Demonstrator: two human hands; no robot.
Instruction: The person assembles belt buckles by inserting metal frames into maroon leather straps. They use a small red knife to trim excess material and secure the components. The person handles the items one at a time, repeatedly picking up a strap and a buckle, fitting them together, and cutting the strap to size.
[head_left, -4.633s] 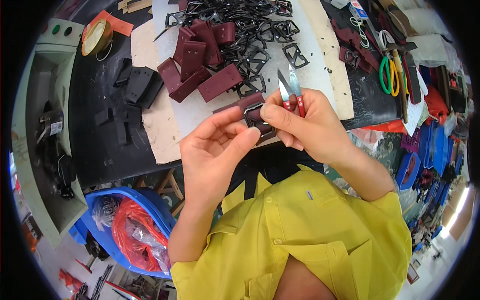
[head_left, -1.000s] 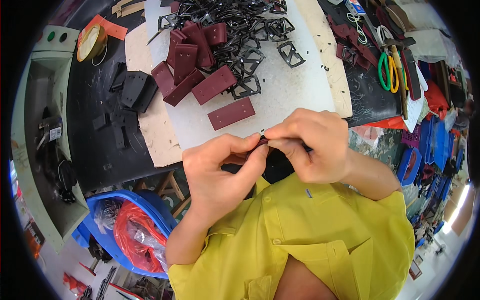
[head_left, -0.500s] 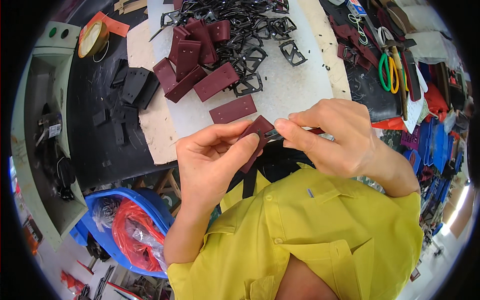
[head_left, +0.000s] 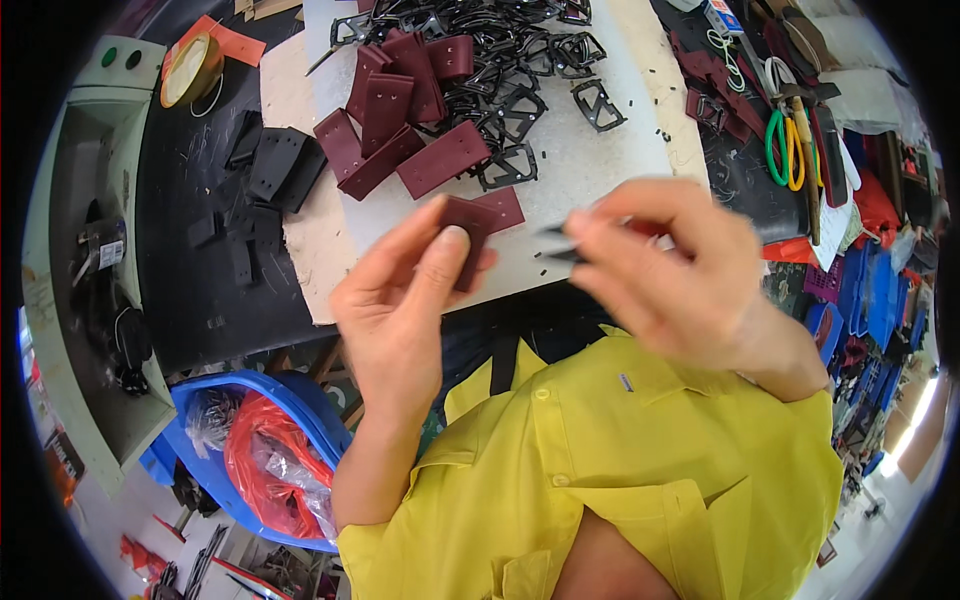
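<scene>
My left hand (head_left: 405, 290) pinches a folded maroon leather strap piece (head_left: 468, 232) between thumb and fingers, just over the table's near edge. A second flat maroon piece (head_left: 504, 207) lies behind it on the white board. My right hand (head_left: 670, 270), smeared by motion, grips a small dark two-tipped tool (head_left: 560, 245). Its tips stand apart and point left, clear of the leather; the exact kind is too blurred to tell. Farther back rests a pile of maroon strap pieces (head_left: 388, 112), some with small holes, beside a heap of black metal buckles (head_left: 520, 110).
Black strap pieces (head_left: 280, 168) lie on the left of the dark table. A yellow bowl (head_left: 192, 72) stands at the far left. On the right are hand tools with green and yellow handles (head_left: 777, 148). A blue tub (head_left: 285, 385) holding red plastic sits below left.
My hands have drawn apart. The left moved leftward and up with the leather piece, and the tool in my right hand came away from it, its tips now spread.
</scene>
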